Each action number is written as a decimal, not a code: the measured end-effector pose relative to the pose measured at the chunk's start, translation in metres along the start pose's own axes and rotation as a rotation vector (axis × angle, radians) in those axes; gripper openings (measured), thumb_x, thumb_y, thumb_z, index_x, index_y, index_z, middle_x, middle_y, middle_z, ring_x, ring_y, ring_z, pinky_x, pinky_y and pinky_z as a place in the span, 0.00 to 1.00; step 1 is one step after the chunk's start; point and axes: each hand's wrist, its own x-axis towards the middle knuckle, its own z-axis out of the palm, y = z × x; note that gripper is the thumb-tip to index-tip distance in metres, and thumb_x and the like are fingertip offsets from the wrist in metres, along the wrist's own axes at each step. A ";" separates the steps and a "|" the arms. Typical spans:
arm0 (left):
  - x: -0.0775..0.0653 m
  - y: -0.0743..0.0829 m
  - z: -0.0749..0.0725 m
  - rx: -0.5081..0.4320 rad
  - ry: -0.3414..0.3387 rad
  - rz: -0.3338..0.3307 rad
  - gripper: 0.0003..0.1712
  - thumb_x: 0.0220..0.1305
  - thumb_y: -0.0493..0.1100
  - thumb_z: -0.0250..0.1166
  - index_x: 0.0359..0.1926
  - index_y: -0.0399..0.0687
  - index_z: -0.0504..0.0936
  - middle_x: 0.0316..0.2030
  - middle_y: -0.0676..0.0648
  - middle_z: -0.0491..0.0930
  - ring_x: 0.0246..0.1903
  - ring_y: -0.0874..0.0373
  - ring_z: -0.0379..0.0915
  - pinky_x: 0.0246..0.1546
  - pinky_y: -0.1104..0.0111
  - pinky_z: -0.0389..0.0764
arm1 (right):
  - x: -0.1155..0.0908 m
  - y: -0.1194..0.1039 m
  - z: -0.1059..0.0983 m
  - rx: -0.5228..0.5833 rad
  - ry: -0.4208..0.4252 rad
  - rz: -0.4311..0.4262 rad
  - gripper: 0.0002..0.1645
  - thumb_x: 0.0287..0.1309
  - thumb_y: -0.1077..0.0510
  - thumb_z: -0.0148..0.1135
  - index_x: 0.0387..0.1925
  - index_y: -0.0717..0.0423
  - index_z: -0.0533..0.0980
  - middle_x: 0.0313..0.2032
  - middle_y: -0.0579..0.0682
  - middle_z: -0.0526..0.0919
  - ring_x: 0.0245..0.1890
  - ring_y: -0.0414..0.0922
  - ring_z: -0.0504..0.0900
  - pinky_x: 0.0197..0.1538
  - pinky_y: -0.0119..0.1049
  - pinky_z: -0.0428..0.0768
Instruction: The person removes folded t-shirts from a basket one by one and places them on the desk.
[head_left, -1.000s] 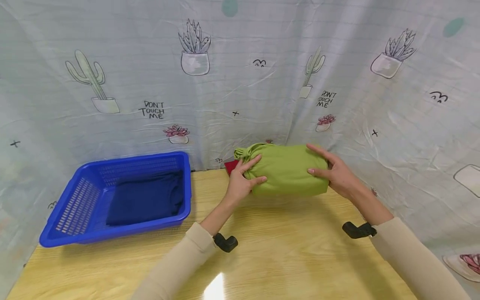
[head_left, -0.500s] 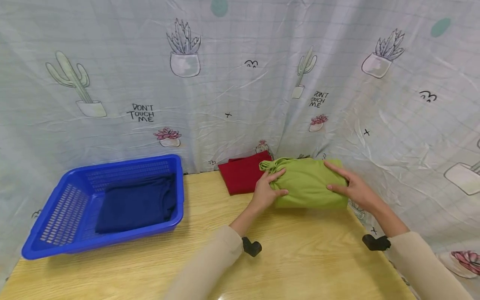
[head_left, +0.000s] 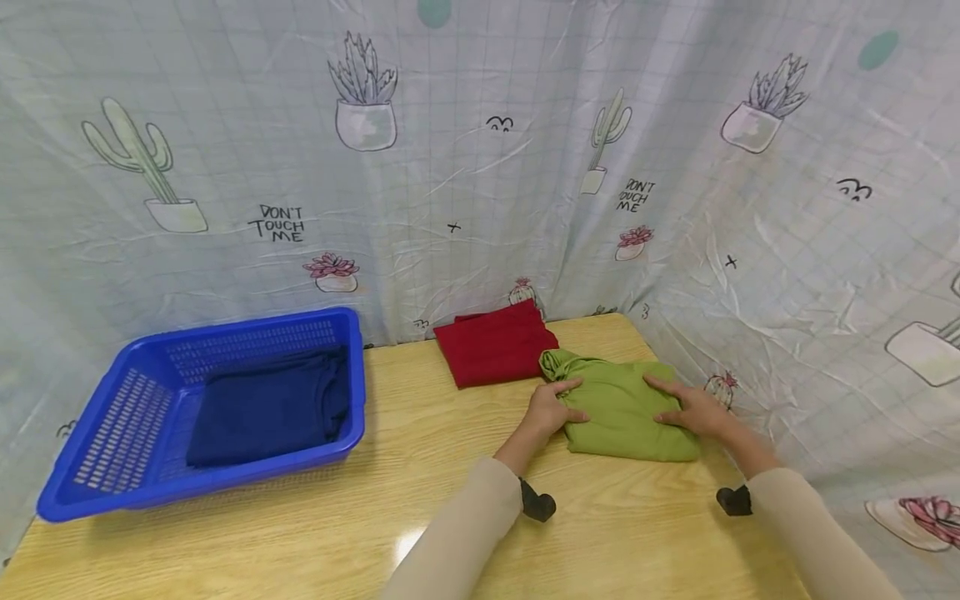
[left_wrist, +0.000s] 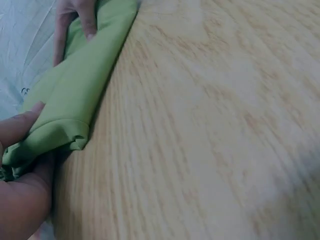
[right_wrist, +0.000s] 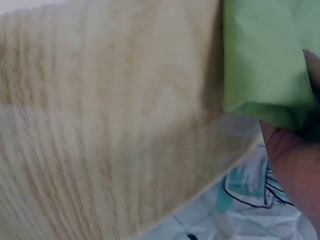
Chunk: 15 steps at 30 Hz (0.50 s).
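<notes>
A folded green garment lies at the right of the table in the head view, low against the wood. My left hand grips its left end, beside a bunched roll of the fabric. At its other end my right hand holds the fold, some fingers hidden under the cloth. The left wrist view shows the left hand with the cloth between its digits. In the right wrist view the right hand is partly cut off, around the green end.
A folded red cloth lies at the back, close to the green garment's left corner. On the left stands a blue plastic basket with a folded navy garment inside. A printed curtain borders the wooden table behind and to the right.
Both hands have brought the green garment rightward, nearer and down to the table. The red cloth, mostly covered before, now shows fully. The head view has also shifted a little.
</notes>
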 end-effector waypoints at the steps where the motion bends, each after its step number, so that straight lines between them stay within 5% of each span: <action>1: -0.001 -0.001 -0.001 -0.021 -0.003 -0.003 0.38 0.52 0.25 0.75 0.65 0.50 0.81 0.71 0.43 0.69 0.73 0.45 0.58 0.69 0.59 0.68 | 0.003 0.000 0.002 0.005 -0.005 -0.001 0.46 0.61 0.56 0.71 0.75 0.63 0.61 0.70 0.79 0.57 0.69 0.77 0.56 0.66 0.72 0.60; 9: 0.003 -0.004 0.007 -0.190 -0.068 -0.050 0.36 0.53 0.22 0.73 0.64 0.45 0.81 0.69 0.42 0.70 0.66 0.48 0.69 0.52 0.65 0.82 | 0.000 0.000 0.002 0.016 -0.019 0.052 0.46 0.60 0.61 0.70 0.74 0.68 0.59 0.69 0.83 0.54 0.68 0.80 0.52 0.64 0.74 0.60; 13: 0.000 0.000 -0.005 -0.044 -0.138 -0.037 0.34 0.58 0.26 0.72 0.65 0.49 0.80 0.70 0.45 0.69 0.65 0.54 0.68 0.49 0.70 0.78 | 0.002 -0.008 0.002 -0.094 -0.040 0.020 0.44 0.59 0.63 0.71 0.72 0.72 0.61 0.65 0.84 0.61 0.64 0.80 0.62 0.60 0.71 0.67; 15: -0.003 0.005 -0.021 0.045 -0.179 -0.016 0.33 0.61 0.27 0.69 0.67 0.49 0.79 0.68 0.44 0.71 0.57 0.55 0.72 0.44 0.69 0.77 | 0.006 -0.019 0.000 -0.186 -0.060 0.000 0.43 0.58 0.64 0.71 0.69 0.75 0.63 0.61 0.84 0.66 0.59 0.79 0.68 0.58 0.69 0.71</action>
